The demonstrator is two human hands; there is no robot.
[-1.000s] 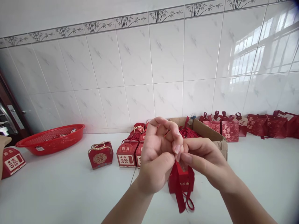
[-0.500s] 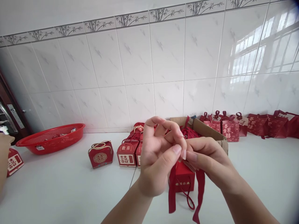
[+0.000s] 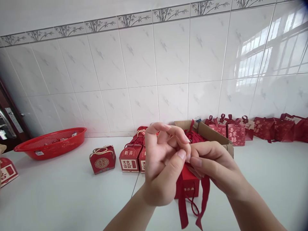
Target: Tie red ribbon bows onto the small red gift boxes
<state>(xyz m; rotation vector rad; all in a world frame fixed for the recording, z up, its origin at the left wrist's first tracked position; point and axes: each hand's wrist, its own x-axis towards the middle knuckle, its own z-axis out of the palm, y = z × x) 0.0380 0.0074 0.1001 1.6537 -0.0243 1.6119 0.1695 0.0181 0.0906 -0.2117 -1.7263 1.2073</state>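
Note:
Thumb and fingers of my left hand [image 3: 163,170] pinch a dark red ribbon [image 3: 183,211] in the middle of the view. Right against it, my right hand [image 3: 214,166] is closed on the same ribbon, its fingertips meeting the left ones. Two ribbon tails dangle below the hands; the pinched part is hidden behind the fingers. A red gift box [image 3: 191,187] with gold characters stands on the table beyond, partly covered by the hands and ribbon. In front of that box hangs or lies a twisted red cord loop [image 3: 194,208].
Behind the hands sits a cardboard box [image 3: 218,136] with red items. Red boxes [image 3: 129,160] and a rope-handled box [image 3: 103,160] stand left, a red plastic basket [image 3: 53,147] farther left. Several red gift bags [image 3: 237,134] line the tiled wall at right.
The left ribbon tail has swung right, and the two tail ends hang closer together. My hands keep the same pinch, almost still. The view has shifted slightly.

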